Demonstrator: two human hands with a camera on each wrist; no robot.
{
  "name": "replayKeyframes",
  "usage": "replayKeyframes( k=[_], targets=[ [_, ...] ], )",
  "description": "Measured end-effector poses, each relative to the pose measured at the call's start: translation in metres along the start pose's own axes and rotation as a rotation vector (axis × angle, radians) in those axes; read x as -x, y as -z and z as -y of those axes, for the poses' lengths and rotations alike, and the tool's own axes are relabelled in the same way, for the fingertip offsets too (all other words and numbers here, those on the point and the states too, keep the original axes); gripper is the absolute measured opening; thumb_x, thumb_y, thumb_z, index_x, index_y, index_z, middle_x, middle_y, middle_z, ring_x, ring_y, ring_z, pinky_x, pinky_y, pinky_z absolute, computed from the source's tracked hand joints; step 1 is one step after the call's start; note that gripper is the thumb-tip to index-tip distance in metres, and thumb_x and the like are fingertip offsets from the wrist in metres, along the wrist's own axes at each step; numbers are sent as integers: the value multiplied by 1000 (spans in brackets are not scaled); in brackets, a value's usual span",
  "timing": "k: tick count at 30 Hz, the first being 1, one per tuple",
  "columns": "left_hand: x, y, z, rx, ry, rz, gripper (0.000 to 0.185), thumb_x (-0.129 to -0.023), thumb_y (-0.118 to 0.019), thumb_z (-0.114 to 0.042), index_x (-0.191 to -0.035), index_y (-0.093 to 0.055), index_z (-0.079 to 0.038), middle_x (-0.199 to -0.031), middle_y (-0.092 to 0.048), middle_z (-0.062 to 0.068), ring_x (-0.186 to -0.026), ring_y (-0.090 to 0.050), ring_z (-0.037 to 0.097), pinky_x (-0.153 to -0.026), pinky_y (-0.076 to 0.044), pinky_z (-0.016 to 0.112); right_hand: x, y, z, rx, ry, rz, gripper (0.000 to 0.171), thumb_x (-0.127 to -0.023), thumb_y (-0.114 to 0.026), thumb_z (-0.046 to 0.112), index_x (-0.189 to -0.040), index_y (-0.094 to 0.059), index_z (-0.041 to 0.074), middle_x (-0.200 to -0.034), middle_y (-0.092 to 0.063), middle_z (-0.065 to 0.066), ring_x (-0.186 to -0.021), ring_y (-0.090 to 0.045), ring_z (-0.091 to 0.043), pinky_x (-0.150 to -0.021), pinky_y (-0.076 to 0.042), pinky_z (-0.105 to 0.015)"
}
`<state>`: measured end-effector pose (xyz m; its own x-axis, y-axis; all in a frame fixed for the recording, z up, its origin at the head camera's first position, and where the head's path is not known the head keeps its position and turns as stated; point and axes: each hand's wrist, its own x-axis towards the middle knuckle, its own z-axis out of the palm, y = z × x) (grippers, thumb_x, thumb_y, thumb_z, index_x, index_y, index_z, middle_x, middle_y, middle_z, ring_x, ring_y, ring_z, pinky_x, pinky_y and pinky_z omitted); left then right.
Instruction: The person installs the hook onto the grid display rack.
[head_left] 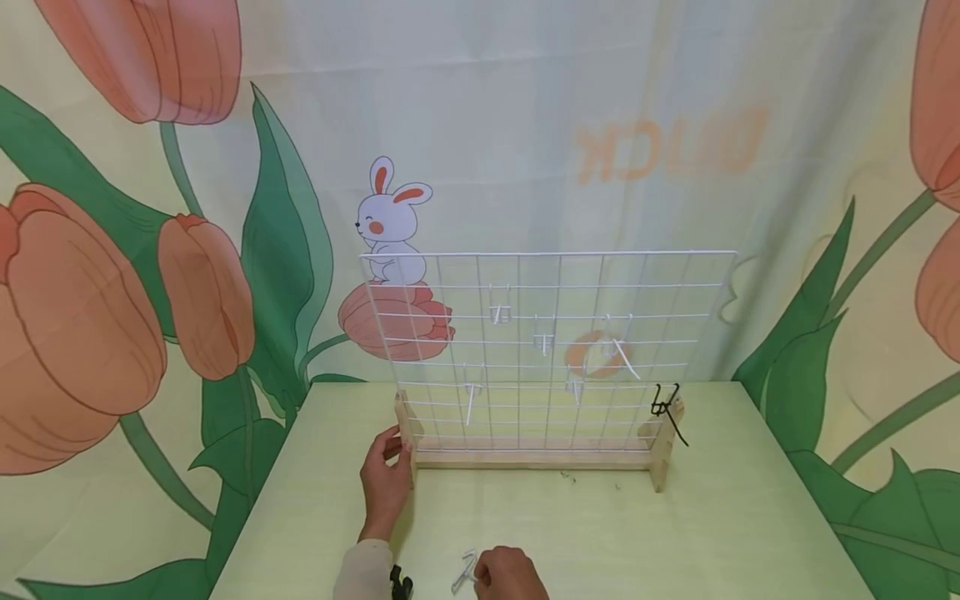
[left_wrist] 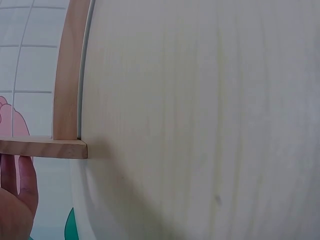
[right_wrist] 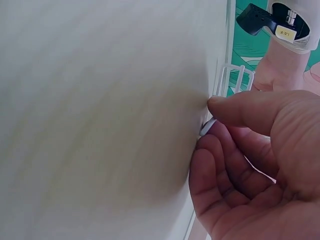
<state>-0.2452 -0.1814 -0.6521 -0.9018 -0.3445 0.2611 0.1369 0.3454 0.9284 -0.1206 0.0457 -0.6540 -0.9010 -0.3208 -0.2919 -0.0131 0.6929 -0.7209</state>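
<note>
A white wire grid panel (head_left: 525, 367) stands upright in a wooden base (head_left: 532, 459). My left hand (head_left: 386, 479) is at the base's left side piece (head_left: 406, 417); in the left wrist view, its fairly straight fingers (left_wrist: 28, 182) touch the outer face of that wood (left_wrist: 45, 148). Near the table's front, my right hand (head_left: 512, 573) pinches a white wire hook (head_left: 464, 572) between thumb and fingers. The right wrist view shows the hook's wire end (right_wrist: 206, 127) at the fingertips and its frame (right_wrist: 239, 75) beyond the thumb.
Several white hooks, one at the grid's upper left (head_left: 499, 313), hang on the panel. A black hook (head_left: 664, 408) hangs at its right edge by the right side piece (head_left: 663, 454). Small scraps (head_left: 568, 477) lie on the pale table (head_left: 720, 533). A printed curtain (head_left: 495, 125) stands behind.
</note>
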Motion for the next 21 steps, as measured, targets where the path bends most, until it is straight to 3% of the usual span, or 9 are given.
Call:
replayKeyframes(
  k=[13,21],
  targets=[
    [0,0,0,0,-17,-5,36,-100,-73,-10,-135,-68,-18,-115,-73,9,-109,-72,26,-87,-64,37,4,3,1,70,37,-22,7,-93,-75,10,-87,-78,11,-78,-62,4,-72,-56,-14,-66,-51,-34],
    [1,0,-1,1,-5,1,37,-101,-73,-9,-136,-67,-18,-116,-73,10,-110,-71,27,-88,-64,39,11,4,-3,-43,84,-54,5,-93,-76,9,-90,-78,11,-81,-72,2,-72,-67,-16,-65,-57,-35]
  ],
)
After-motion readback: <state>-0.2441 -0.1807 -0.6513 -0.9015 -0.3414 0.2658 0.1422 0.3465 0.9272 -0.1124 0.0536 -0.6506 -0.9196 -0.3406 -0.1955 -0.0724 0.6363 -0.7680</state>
